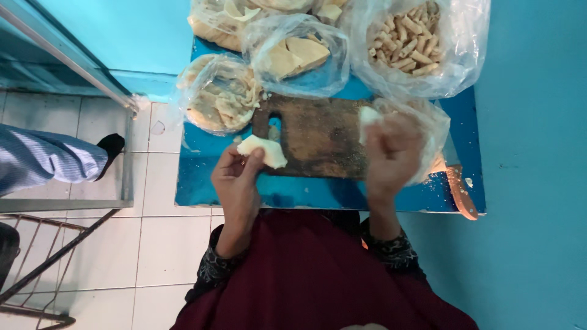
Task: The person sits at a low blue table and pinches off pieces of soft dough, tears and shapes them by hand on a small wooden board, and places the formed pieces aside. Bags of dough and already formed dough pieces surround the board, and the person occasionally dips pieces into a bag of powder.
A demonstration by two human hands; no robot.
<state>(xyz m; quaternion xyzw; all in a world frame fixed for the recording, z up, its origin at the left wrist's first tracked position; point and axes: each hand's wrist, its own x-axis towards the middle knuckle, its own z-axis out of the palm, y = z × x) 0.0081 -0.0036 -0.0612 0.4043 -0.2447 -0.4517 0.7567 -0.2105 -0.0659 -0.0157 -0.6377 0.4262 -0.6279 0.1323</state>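
Pinched between thumb and fingers of the left hand [235, 177], a pale dough piece [263, 151] sits over the near-left edge of the wooden board [318, 137]. The right hand [391, 153], blurred, appears closed on another white scrap [369, 115]. A loose pinch could drop the piece onto the blue table [202, 183].

A cutting board [318, 137] is lying mid-frame on the counter [202, 189]. Four plastic bags are sitting along the top: sticks [413, 40] upper right, flat pieces [299, 55] centre, wrappers [220, 98] left of the board, another bag [214, 21] behind them. A dough piece [263, 151] is overhanging the board's lower left corner.
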